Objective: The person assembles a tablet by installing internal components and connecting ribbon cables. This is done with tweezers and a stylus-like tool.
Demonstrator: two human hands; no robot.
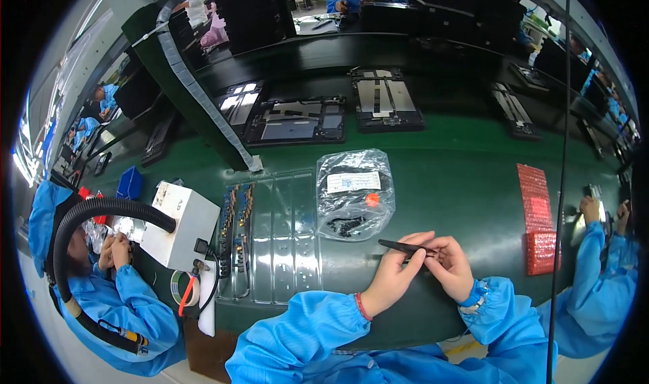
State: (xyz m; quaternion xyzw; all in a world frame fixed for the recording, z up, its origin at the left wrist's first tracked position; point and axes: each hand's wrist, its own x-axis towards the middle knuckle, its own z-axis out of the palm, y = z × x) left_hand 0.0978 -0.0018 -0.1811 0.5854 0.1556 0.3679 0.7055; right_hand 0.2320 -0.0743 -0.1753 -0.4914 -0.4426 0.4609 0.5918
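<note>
The left hand point(394, 274) grips a slim black tool point(397, 246) above the bench point(443, 174), pointing toward ten o'clock; the right hand point(453, 268) has its fingertips together by the other end, on what I cannot tell. From there, a clear bag point(375, 215) lies at ten-thirty, a clear tray point(297, 266) at nine, red bubble wrap point(539, 215) at two.

On the green surface point(446, 174), a white box point(182, 225) stands at the left, with a black corrugated hose point(111, 208) running from its side, a roll of tape point(195, 293) just in front of it and a small blue bin point(128, 182) farther back. Red bubble wrap point(541, 250) lies at the right. Opened flat devices point(385, 99) line the far side, near a dark green post point(186, 100). Co-workers point(122, 316) in blue are at both sides.
</note>
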